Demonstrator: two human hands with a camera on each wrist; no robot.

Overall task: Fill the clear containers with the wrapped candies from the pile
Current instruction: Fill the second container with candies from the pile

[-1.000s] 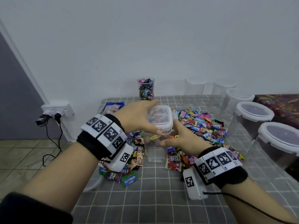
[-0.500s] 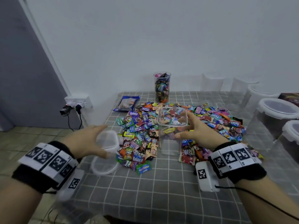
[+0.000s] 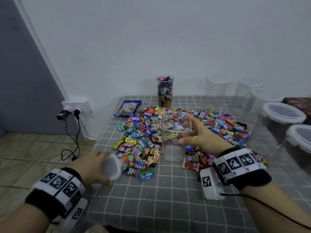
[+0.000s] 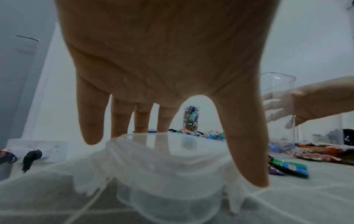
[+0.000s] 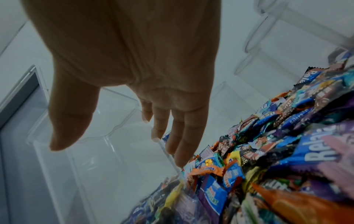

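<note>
A tall clear square container stands lidless in the middle of the candy pile. My right hand holds it near the rim, thumb on the near wall and fingers on the far side. In the right wrist view the right hand spans the clear container, with the candy pile beside it. My left hand grips a translucent white lid low at the table's left edge. In the left wrist view the left hand has fingers behind the lid and the thumb at its side.
A round jar full of candies stands at the back. Another lid lies under the held one. Lidded containers and lidless ones line the right side. A blue bag lies back left. A wall socket with cables hangs left of the table.
My left hand took the lid off the square container and carried it left and down to the table's edge. The right hand stayed on the container.
</note>
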